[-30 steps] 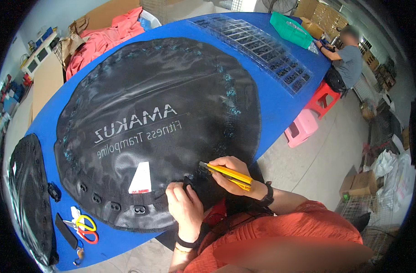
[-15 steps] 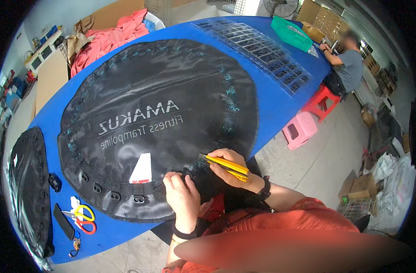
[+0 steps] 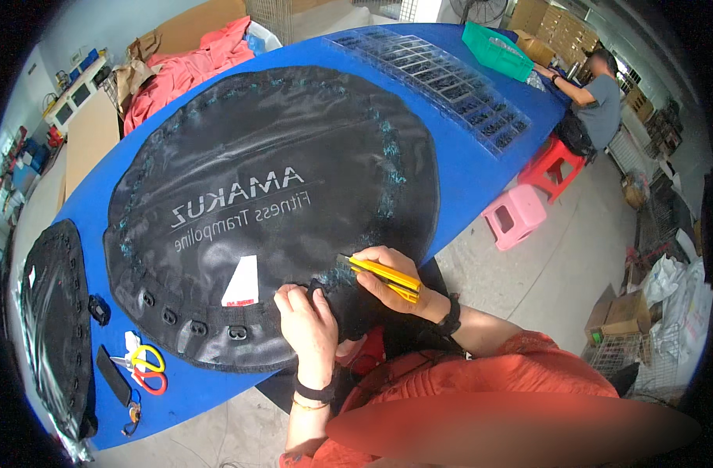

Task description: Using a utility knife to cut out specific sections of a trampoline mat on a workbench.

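Note:
A large round black trampoline mat (image 3: 216, 148) lies on the blue table, with a row of dark buckles along its near edge and blue-green thread marks around its border. My right hand (image 3: 391, 273) grips a yellow utility knife (image 3: 383, 277), whose tip sits above the blue-green threads at the near right border. Beside it, my left hand (image 3: 306, 320) pinches the mat's near edge, where the fabric is bunched. A white label (image 3: 242, 281) with red marks lies on the mat to the left of that hand.
Scissors (image 3: 144, 366), a black strip (image 3: 111, 376) and a small black part (image 3: 99, 310) lie at the left on the blue table (image 3: 469, 183). Another mat (image 3: 56, 312) lies beyond them. A compartment tray (image 3: 442, 86) and green bin (image 3: 497, 51) stand far right, near a seated person (image 3: 598, 101).
The knife and right hand have shifted slightly up and left. My left hand has also moved a little up and left. The co-worker's arm has reached forward toward the green bin.

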Action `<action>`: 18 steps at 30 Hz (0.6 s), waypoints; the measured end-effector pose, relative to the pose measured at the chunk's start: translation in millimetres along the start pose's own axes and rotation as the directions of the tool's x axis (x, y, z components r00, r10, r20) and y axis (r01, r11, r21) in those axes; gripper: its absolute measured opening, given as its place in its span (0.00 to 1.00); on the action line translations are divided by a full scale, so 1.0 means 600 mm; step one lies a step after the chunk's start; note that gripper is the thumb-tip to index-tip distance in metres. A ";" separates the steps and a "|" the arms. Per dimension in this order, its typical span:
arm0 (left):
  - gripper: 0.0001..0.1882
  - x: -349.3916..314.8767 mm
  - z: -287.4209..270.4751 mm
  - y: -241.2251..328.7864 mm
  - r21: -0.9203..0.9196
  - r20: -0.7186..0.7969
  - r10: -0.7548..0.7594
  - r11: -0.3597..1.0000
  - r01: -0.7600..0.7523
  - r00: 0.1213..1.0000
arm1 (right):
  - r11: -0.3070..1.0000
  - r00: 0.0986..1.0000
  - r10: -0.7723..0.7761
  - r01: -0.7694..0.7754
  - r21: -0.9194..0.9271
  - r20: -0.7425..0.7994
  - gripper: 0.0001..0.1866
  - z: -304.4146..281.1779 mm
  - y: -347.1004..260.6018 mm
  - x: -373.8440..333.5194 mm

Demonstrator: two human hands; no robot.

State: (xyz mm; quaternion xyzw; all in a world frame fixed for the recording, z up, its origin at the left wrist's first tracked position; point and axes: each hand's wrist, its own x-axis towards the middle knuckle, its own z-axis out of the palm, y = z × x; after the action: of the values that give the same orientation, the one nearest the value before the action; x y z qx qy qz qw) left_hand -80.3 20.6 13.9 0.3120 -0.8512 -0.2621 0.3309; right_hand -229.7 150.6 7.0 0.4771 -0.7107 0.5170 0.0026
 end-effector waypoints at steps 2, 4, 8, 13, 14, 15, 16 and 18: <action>0.11 0.002 -0.001 0.001 0.010 -0.005 0.006 1.000 -0.006 1.000 | 1.000 1.000 0.007 -0.007 -0.009 0.008 0.16 -0.001 -0.002 -0.001; 0.11 0.002 -0.001 0.002 0.018 -0.010 0.014 1.000 -0.014 1.000 | 1.000 1.000 -0.001 0.001 -0.006 0.003 0.16 -0.001 -0.003 -0.001; 0.11 0.002 0.001 0.001 0.019 -0.009 0.004 1.000 -0.003 1.000 | 1.000 1.000 -0.014 0.014 -0.019 -0.006 0.17 -0.002 -0.005 0.000; 0.12 0.000 0.001 -0.002 0.053 0.016 -0.016 0.998 0.015 1.000 | 0.999 1.000 -0.011 0.011 -0.030 0.003 0.17 -0.002 -0.002 -0.001; 0.12 0.000 0.003 -0.004 0.053 0.009 -0.006 0.999 0.006 1.000 | 1.000 1.000 -0.011 0.011 -0.029 0.004 0.17 -0.002 -0.003 -0.001; 0.12 -0.001 0.004 -0.006 0.053 0.002 0.004 0.999 -0.004 1.000 | 1.000 1.000 0.003 -0.003 -0.028 0.007 0.17 -0.003 -0.005 -0.001; 0.12 0.000 0.004 -0.006 0.054 0.001 0.002 0.999 -0.002 1.000 | 1.000 1.000 0.016 -0.015 -0.026 0.011 0.17 -0.003 -0.006 0.000; 0.11 0.000 0.003 -0.006 0.044 0.009 -0.020 0.999 0.020 1.000 | 0.999 1.000 0.007 -0.007 -0.034 0.011 0.16 -0.003 -0.005 0.000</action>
State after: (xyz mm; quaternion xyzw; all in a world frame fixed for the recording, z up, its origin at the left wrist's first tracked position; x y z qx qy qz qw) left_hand -80.4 18.5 10.7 0.3265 -0.8551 -0.2480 0.3172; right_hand -228.4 151.5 10.2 0.4772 -0.7211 0.5024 0.0050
